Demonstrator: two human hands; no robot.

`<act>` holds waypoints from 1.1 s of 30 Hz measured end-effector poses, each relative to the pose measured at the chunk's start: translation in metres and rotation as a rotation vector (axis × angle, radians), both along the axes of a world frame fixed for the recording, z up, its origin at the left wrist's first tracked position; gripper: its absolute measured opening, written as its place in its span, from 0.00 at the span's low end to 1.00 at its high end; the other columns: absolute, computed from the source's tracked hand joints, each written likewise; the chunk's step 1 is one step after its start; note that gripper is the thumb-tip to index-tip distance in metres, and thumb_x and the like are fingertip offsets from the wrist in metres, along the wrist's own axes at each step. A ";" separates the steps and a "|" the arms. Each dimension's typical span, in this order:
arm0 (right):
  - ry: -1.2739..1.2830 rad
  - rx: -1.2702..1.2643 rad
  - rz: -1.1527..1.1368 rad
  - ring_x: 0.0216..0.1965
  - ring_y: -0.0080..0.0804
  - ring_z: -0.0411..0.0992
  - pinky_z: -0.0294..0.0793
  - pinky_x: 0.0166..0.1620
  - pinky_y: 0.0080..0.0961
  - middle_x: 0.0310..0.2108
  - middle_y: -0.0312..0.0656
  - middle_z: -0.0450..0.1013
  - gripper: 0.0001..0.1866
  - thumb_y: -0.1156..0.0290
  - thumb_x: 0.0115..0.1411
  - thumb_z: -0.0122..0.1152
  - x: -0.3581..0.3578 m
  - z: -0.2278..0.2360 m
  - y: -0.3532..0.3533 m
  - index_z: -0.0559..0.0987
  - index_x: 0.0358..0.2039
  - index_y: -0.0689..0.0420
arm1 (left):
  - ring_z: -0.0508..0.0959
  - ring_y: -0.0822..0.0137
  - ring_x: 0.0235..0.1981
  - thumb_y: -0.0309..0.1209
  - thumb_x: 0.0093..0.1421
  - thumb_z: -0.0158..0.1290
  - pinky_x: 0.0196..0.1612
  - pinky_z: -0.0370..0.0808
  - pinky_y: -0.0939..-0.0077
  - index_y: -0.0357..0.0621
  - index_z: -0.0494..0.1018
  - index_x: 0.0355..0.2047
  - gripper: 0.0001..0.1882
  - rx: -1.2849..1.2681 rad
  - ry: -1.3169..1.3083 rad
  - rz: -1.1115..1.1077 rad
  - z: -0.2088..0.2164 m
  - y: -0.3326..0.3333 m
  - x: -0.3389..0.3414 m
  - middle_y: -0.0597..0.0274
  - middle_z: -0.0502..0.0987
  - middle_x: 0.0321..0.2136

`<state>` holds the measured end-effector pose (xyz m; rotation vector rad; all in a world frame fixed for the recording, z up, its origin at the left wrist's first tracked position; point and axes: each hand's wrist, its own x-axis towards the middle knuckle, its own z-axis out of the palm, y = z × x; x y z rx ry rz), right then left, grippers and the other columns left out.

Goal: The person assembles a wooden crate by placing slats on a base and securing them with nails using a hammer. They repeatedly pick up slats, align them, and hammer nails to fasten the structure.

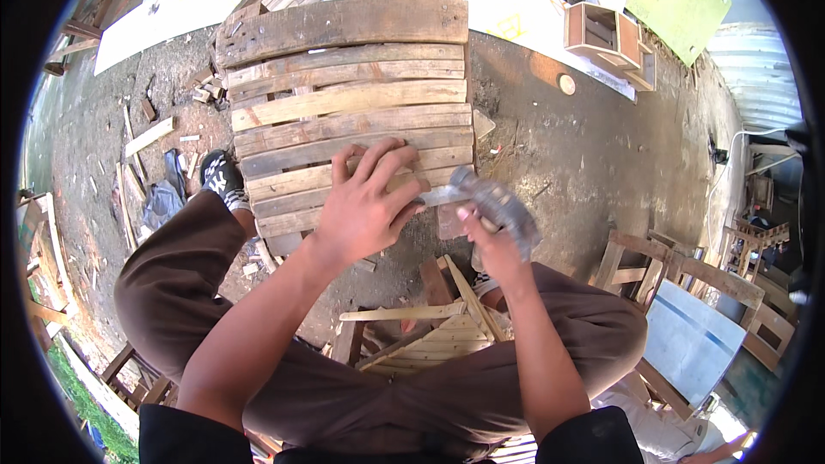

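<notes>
Far left, a crumpled dark plastic bag (163,204) lies among scattered wood offcuts; what's inside, if anything, can't be seen. Next along, a black-and-white laced sneaker (220,179) is planted just beside the broad, weathered bench top of brown wooden slats (344,107), which sits front and centre, ahead of the knees. Down on its nearer slats, here's the left hand (368,198), fingers spread and bent; whether its thumb and forefinger pinch anything, I can't tell. Right of it, and just past the bench's edge, the right hand (494,245) is curled tight around a grey, motion-blurred tool (507,208), too smeared to name. Farther right and up, a small open-fronted box of brown wood (630,34) shows a shadowed hollow, contents unclear. Lower right, a pale-blue rectangular panel (694,339) rests against a wooden frame.
</notes>
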<state>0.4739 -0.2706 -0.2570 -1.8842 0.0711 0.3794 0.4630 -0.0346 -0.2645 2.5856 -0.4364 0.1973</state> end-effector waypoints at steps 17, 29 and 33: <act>0.214 0.236 -0.398 0.17 0.21 0.69 0.67 0.20 0.21 0.23 0.37 0.73 0.09 0.67 0.69 0.67 0.014 0.017 0.013 0.79 0.36 0.59 | 0.80 0.56 0.51 0.32 0.61 0.66 0.54 0.72 0.62 0.50 0.83 0.41 0.08 -0.473 0.139 0.036 0.021 0.031 0.016 0.61 0.82 0.44; 0.147 0.234 -0.099 0.16 0.24 0.69 0.66 0.19 0.22 0.22 0.38 0.73 0.09 0.69 0.65 0.69 0.000 -0.003 0.048 0.79 0.35 0.61 | 0.65 0.74 0.21 0.37 0.72 0.56 0.25 0.66 0.69 0.31 0.74 0.28 0.20 -0.531 -0.059 1.197 -0.083 0.149 -0.127 0.57 0.69 0.16; 0.157 0.213 -0.136 0.16 0.24 0.68 0.67 0.19 0.22 0.21 0.38 0.73 0.09 0.68 0.64 0.68 0.004 -0.009 0.048 0.78 0.34 0.60 | 0.85 0.50 0.32 0.46 0.65 0.61 0.40 0.79 0.59 0.39 0.83 0.35 0.19 -0.498 0.623 1.361 -0.202 0.124 -0.202 0.47 0.84 0.28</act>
